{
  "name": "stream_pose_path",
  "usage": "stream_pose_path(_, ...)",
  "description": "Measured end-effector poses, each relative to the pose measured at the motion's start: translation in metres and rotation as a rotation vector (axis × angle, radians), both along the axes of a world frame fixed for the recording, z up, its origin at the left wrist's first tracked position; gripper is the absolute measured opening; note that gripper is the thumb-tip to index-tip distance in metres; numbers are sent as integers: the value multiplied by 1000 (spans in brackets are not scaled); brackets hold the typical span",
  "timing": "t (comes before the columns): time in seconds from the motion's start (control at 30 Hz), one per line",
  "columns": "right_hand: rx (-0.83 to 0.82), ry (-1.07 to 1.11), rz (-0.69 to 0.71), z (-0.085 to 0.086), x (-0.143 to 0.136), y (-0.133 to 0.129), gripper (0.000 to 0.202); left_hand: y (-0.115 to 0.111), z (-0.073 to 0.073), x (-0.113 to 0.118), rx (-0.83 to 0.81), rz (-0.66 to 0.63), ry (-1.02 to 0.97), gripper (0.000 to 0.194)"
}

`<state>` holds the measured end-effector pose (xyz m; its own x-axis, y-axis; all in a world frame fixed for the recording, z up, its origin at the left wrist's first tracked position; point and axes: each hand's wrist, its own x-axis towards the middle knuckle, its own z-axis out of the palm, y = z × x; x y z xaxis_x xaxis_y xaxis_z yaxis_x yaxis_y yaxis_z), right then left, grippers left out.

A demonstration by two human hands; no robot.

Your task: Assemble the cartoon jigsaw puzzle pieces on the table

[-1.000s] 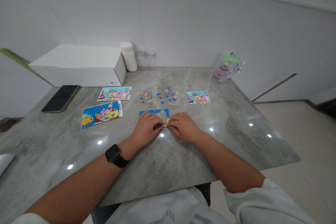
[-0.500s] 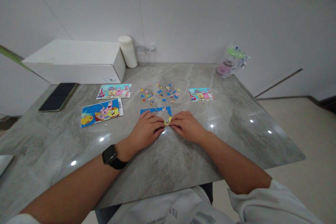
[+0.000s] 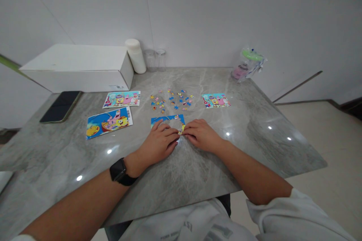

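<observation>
A partly joined jigsaw (image 3: 169,117), blue along its top with some yellow at the right, lies on the grey marbled table, partly hidden by my hands. My left hand (image 3: 161,141) rests over its left and lower part, fingertips at a small yellow puzzle piece (image 3: 180,133). From the right, my right hand (image 3: 201,134) has thumb and fingers pressed together on that same piece at the lower right corner. Several loose puzzle pieces (image 3: 172,100) are scattered behind the jigsaw. A small finished-looking cartoon picture (image 3: 216,100) lies to their right.
Two cartoon picture packets (image 3: 122,99) (image 3: 109,122) lie at the left, near a black phone (image 3: 61,106). Along the wall stand a white box (image 3: 76,67), a white bottle (image 3: 136,56), two clear glasses (image 3: 155,61) and a bagged cup with a green lid (image 3: 246,66).
The view has shifted slightly. My left hand's fingertips have moved a little to the right, closer to my right hand. My right hand stays almost in place at the jigsaw's corner.
</observation>
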<state>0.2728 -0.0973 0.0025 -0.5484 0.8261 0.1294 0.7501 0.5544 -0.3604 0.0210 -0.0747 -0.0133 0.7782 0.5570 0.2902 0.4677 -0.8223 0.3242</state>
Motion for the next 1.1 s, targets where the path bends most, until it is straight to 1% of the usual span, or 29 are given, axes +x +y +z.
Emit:
stream_pose_path(0.13, -17, 17, 2, -1, 1, 0, 21, 0, 0, 0, -17, -12, -21, 27)
stream_pose_path(0.23, -43, 132, -15, 2, 9, 3, 23, 0, 1, -1, 2, 22, -92, 30)
stream_pose_path(0.3, -36, 269, -83, 7, 18, 7, 24, 1, 3, -2, 26, 83, -154, 32)
stream_pose_path(0.37, 15, 382, -213, 13, 29, 11, 24, 2, 3, -3, 47, 135, -198, 32)
stream_pose_path(0.43, 83, 421, -331, 18, 40, 14, 23, 4, 1, -5, 55, 162, -209, 33)
stream_pose_path(0.5, 118, 383, -388, 19, 48, 17, 22, 6, -1, -6, 50, 172, -195, 33)
stream_pose_path(0.6, 77, 256, -371, 15, 55, 19, 21, 6, -2, -5, 30, 171, -149, 28)
stream_pose_path(0.77, -20, 56, -299, 1, 55, 20, 20, 4, 0, -3, 7, 138, -81, 22)
stream_pose_path(0.9, -51, -6, -258, -6, 52, 20, 24, 3, -2, -3, 1, 122, -57, 22)
stream_pose_path(1.1, -84, -26, -238, -8, 47, 18, 25, 3, -5, -2, -13, 104, -19, 24)
